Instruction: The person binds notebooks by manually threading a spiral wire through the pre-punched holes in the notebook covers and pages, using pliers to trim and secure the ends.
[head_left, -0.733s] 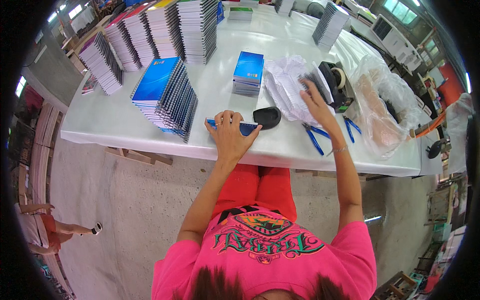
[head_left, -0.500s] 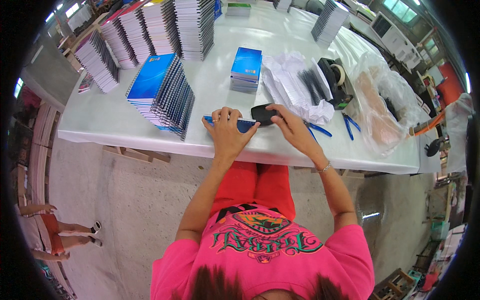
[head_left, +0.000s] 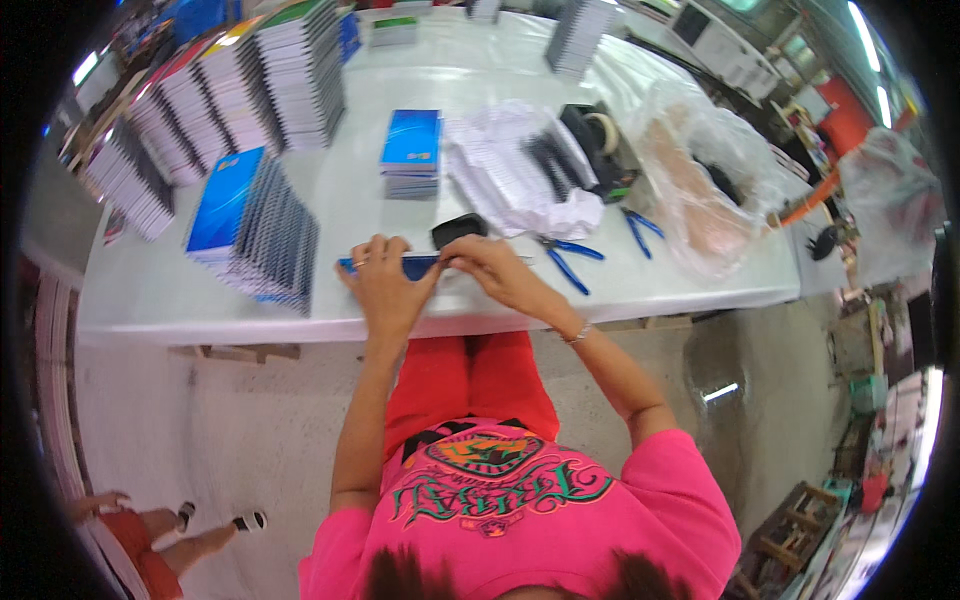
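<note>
A blue notebook (head_left: 418,267) stands on edge near the table's front, mostly covered by my hands. My left hand (head_left: 385,290) is closed round it, fingers over the far side and thumb on the near side. At its right end the fingertips of my right hand (head_left: 500,278) are pinched together; whatever they hold is too small to make out. Just beyond them lies a rounded black object (head_left: 460,231). To the right rest blue-handled pliers (head_left: 572,262) and a second blue-handled pair (head_left: 641,232).
A tall stack of blue spiral notebooks (head_left: 250,225) stands left, a smaller blue stack (head_left: 410,150) ahead. Crumpled paper (head_left: 490,165) with black coils, a tape dispenser (head_left: 605,150) and a clear plastic bag (head_left: 700,190) lie right. Another person's legs (head_left: 195,545) show lower left.
My right hand has moved from beside the black object to the notebook's right end, its fingers now pinched. My left hand still grips the notebook. The whole view has shifted.
</note>
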